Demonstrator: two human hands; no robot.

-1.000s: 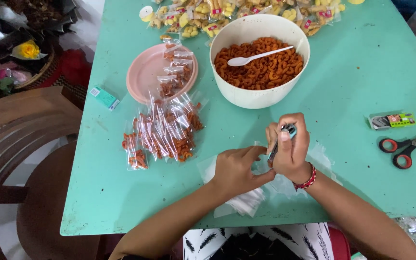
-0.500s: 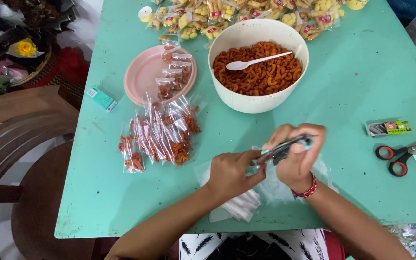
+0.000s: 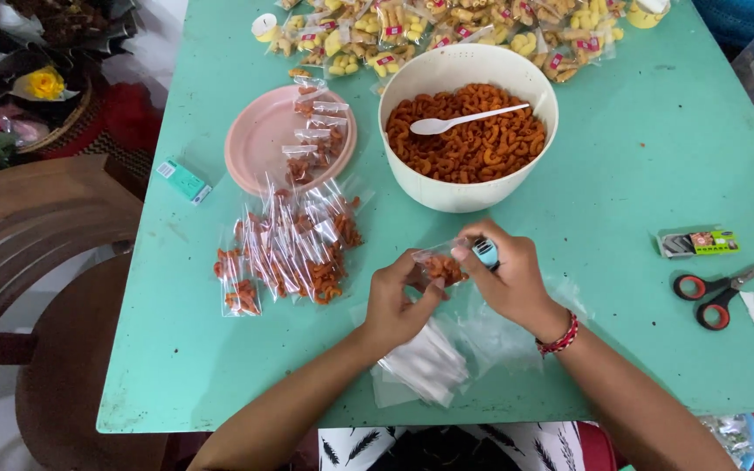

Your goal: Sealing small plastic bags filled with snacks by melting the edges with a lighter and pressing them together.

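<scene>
Small clear snack bag [image 3: 441, 264] (orange curls inside), pinched above the table

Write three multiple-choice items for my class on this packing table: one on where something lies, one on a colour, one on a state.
1. Where do the scissors lie?
A. At the table's right edge, beside the right hand
B. Inside the pink plate
C. On the wooden chair

2. What colour is the spoon in the bowl?
A. Red
B. White
C. Black

3. What is the state of the small clear bag between the two hands?
A. Lying flat and empty on the table
B. Held up by both hands, with orange snack inside
C. Resting in the bowl

Answers: 1 A, the red-handled scissors sit on the green table far right. 2 B, the spoon is plainly white against the orange snack. 3 B, the left hand and right hand pinch it together.
</scene>
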